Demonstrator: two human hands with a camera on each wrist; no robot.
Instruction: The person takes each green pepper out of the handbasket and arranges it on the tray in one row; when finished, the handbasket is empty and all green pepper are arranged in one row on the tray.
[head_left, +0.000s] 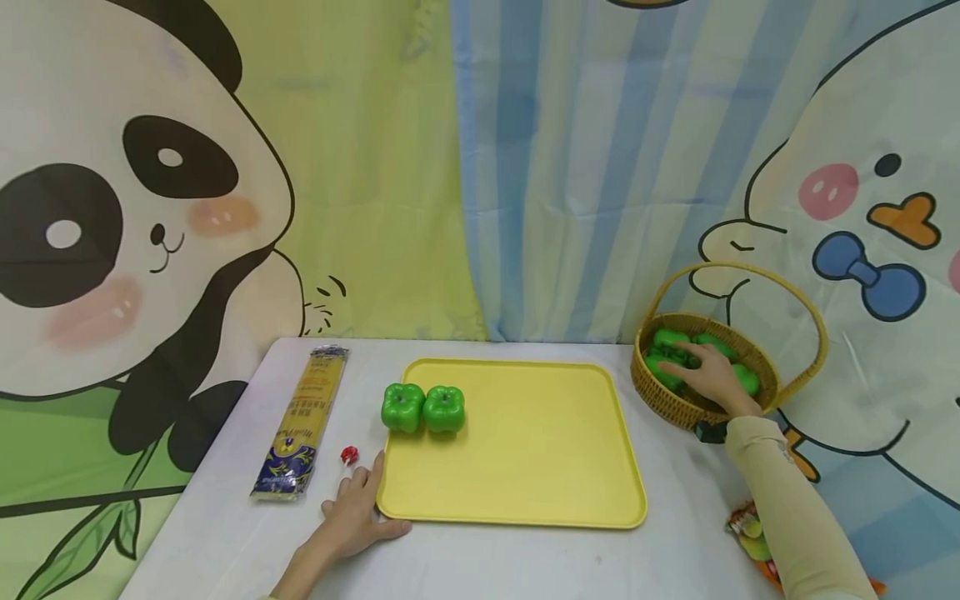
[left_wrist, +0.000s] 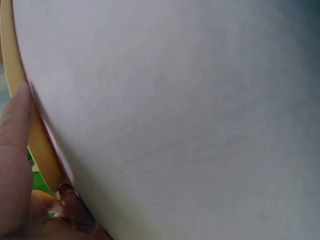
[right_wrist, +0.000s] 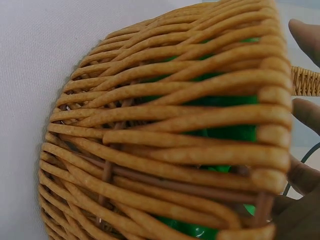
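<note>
My left hand [head_left: 352, 517] rests at the near left corner of a yellow tray [head_left: 540, 450], thumb along the front edge and fingers by the left side. In the left wrist view the thumb presses the tray rim [left_wrist: 42, 145]. Two green bell peppers [head_left: 402, 407] sit side by side at the tray's left edge. Over a wicker basket [head_left: 667, 404] on the right, my right hand [head_left: 712, 379] reaches down with spread fingers onto several green peppers [head_left: 667, 337]. The basket wall [right_wrist: 175, 120] hides much of the fingers and peppers in the right wrist view.
A long yellow and blue packet [head_left: 300, 425], apparently pasta, lies left of the tray. A small red-wrapped lollipop [head_left: 349, 455] is near my left fingers. Partly under my right sleeve [head_left: 787, 500] is a colourful item [head_left: 752, 537]. The basket's tall handle [head_left: 821, 342] leans right.
</note>
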